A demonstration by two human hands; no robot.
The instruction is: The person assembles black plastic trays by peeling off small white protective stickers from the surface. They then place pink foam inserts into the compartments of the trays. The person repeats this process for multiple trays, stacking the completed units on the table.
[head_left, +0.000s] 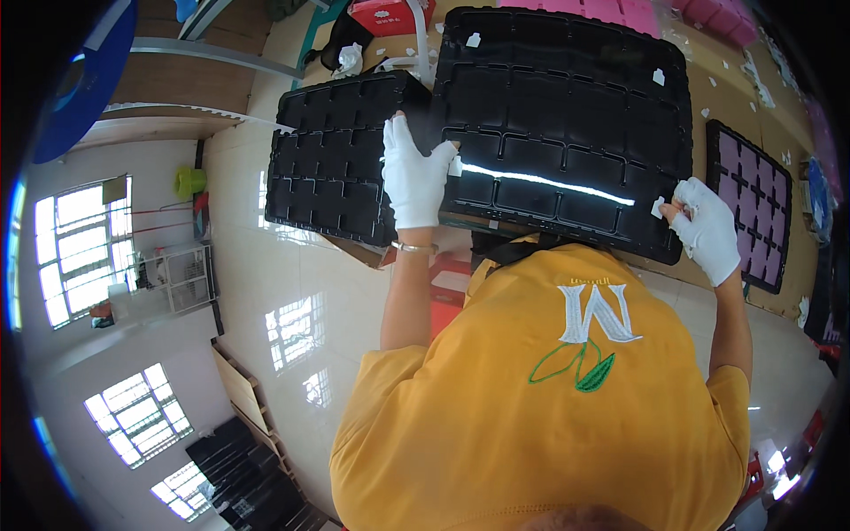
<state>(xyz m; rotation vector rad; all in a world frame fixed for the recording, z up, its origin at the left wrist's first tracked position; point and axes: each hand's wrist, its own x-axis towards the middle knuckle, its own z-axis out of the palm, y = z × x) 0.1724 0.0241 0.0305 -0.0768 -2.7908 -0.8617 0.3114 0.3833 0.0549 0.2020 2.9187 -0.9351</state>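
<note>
In front of me lies a large black plastic tray (567, 115), its surface divided into shallow rectangular cells. Small white tags (474, 40) are at its far left and far right. My left hand (414, 181), in a white glove, rests at the tray's left edge with its fingers stretched out. Its bare thumb tip reaches a white tag (456, 166) at the near left. At the near right corner, my gloved right hand (707, 226) pinches a small white tag (658, 207) between bare fingertips, close to the tray's surface.
Another black tray (328, 159) stands at left, beside the large one. A tray with purple cells (753, 203) lies at right on brown cardboard (708, 106), among scattered white scraps. A red box (390, 16) and pink trays (717, 19) are at the back.
</note>
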